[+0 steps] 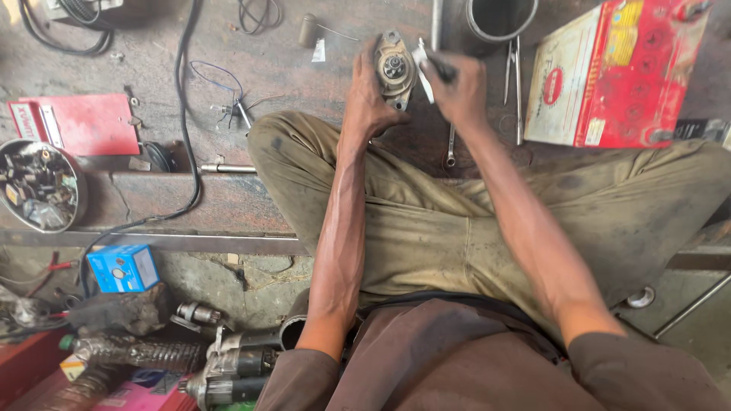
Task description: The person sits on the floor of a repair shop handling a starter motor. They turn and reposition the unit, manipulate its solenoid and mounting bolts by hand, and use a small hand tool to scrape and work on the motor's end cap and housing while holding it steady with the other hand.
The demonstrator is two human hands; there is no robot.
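My left hand (368, 93) grips a grimy metal motor end housing (396, 70) with a round bearing hub in its middle, holding it up over my knee. My right hand (457, 90) is closed around a thin dark-handled tool (435, 65) together with a pale strip, its tip resting against the right side of the housing. Both arms reach forward over my crossed legs in dirty khaki trousers (426, 221).
A red and white box (613, 72) lies at the right; a metal cylinder (499, 19), tweezers (514, 72) and a spanner (451, 148) lie near my hands. At left are a red case (84, 122), a bowl of small parts (38, 186), black cables (186, 99), a blue box (122, 268) and starter motors (228, 369).
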